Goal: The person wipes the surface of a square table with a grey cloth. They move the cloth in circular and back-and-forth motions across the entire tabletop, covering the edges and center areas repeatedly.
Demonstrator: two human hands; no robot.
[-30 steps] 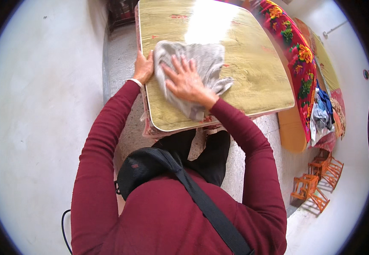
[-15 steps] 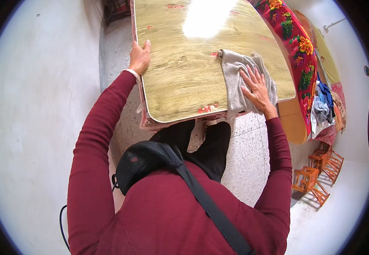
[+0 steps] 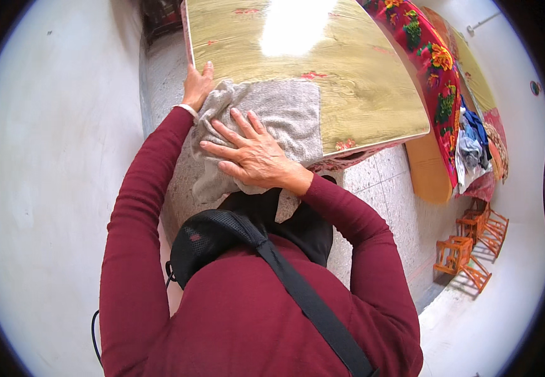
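Observation:
A wood-patterned table top [image 3: 373, 103] with a pale rim and small red floral marks lies before me. Spread flat at its near-left corner is a grey cloth [image 3: 291, 113], bunched on the left and draping over the near edge. My right hand [image 3: 253, 154] presses on this cloth, palm down with fingers apart. At the table's left edge, my left hand [image 3: 198, 86] grips the rim, thumb on top; its other fingers are partly hidden. The cloth's crumpled end lies right beside it.
Right of the table stands a bench-like piece under a red floral cover [image 3: 445, 94]. Piled clothes [image 3: 472, 147] lie beyond it, with small wooden chairs [image 3: 458, 254] farther right. A white wall [image 3: 53, 188] rises on the left. Speckled floor [image 3: 385, 188] shows below.
My right hand has swept the cloth from the table's right side to its near-left corner, beside my left hand. The left hand keeps its hold on the left edge.

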